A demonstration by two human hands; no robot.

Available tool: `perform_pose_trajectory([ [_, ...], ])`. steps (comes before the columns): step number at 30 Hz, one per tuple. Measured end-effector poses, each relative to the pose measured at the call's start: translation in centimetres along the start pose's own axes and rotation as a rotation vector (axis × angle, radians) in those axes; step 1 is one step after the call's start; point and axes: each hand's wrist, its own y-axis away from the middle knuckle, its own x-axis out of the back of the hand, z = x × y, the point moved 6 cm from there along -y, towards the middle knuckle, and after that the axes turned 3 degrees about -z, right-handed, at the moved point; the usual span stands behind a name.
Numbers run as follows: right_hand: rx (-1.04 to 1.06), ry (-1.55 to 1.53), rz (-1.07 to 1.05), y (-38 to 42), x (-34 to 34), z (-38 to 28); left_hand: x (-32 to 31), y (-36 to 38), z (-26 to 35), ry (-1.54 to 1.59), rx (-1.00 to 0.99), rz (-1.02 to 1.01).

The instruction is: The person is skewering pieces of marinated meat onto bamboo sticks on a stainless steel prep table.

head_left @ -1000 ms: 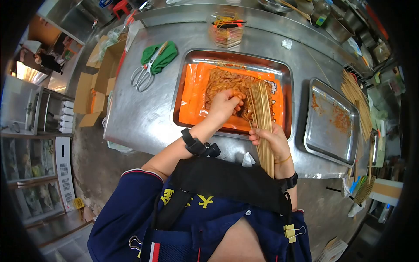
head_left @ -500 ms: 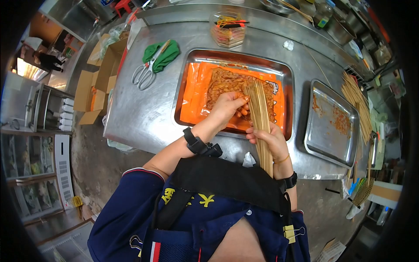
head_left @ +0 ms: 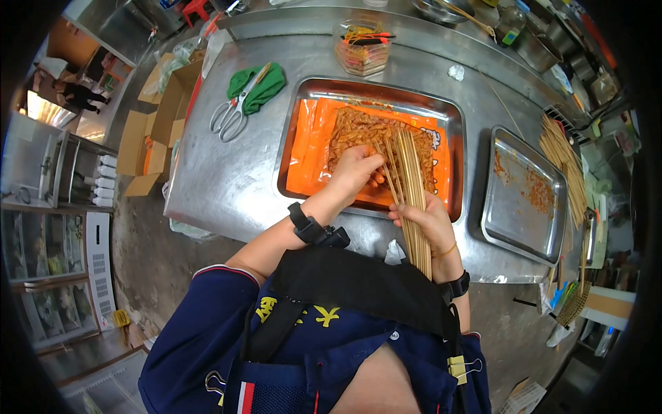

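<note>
My right hand [head_left: 433, 222] is wrapped round a thick bundle of bamboo skewers [head_left: 416, 181] that slants up over the tray. At the bundle's left side, my left hand [head_left: 357, 170] pinches near the upper part of a few skewers standing apart from the rest; its fingertips look stained reddish. Beneath both hands is a deep steel tray [head_left: 283, 148] holding an orange printed plastic bag [head_left: 309, 141]. Brown-red sauced meat pieces [head_left: 355, 125] lie in a flat layer on the bag, partly hidden by my left hand and the skewers.
Scissors [head_left: 238, 110] rest on a green cloth [head_left: 271, 87] at the left. A clear container [head_left: 362, 54] stands behind the tray. To the right are a sauce-smeared steel tray [head_left: 514, 224] and more skewers [head_left: 565, 162]. An open cardboard box [head_left: 138, 148] is beyond the table's left edge.
A few skewers have fanned out leftward from the bundle, toward my left hand, which has shifted slightly left and down. My right hand keeps its hold on the bundle.
</note>
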Motion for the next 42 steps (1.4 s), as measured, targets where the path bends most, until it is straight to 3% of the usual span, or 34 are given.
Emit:
perform_pose_trajectory([
  [9, -0.048, 0.048, -0.002, -0.2, -0.1, 0.0, -0.1, 0.3, 0.3, 0.007, -0.02, 0.059],
  [18, -0.044, 0.052, 0.018, -0.3, 0.1, 0.1, 0.1, 0.4, 1.0, -0.231, -0.046, 0.004],
  [21, -0.032, 0.028, 0.013, -0.2, 0.4, 0.2, 3.2, 0.1, 3.0, -0.308, -0.339, 0.122],
  [24, -0.025, 0.003, 0.016, -0.3, 0.5, 0.3, 8.0, 0.4, 4.5, -0.578, -0.326, 0.332],
  [26, -0.027, -0.01, 0.018, -0.3, 0.4, 0.4, 9.3, 0.8, 4.2, -0.722, -0.242, 0.336],
  [28, -0.021, -0.018, 0.014, -0.2, 0.4, 0.3, 8.4, 1.4, 4.4, -0.825, -0.195, 0.313],
  [31, -0.027, -0.011, 0.016, -0.1, 0.4, 0.1, 5.9, 2.1, 4.1, -1.249, -0.114, 0.29],
  [32, -0.029, -0.011, 0.017, -0.1, 0.4, 0.1, 5.0, 2.4, 4.3, -1.409, -0.171, 0.309],
  [38, -0.041, 0.009, 0.022, -0.2, 0.3, 0.2, 4.8, 2.2, 3.8, -1.455, -0.179, 0.201],
  [42, -0.041, 0.002, 0.032, -0.1, 0.4, 0.2, 6.2, 2.1, 4.0, -1.179, -0.068, 0.235],
])
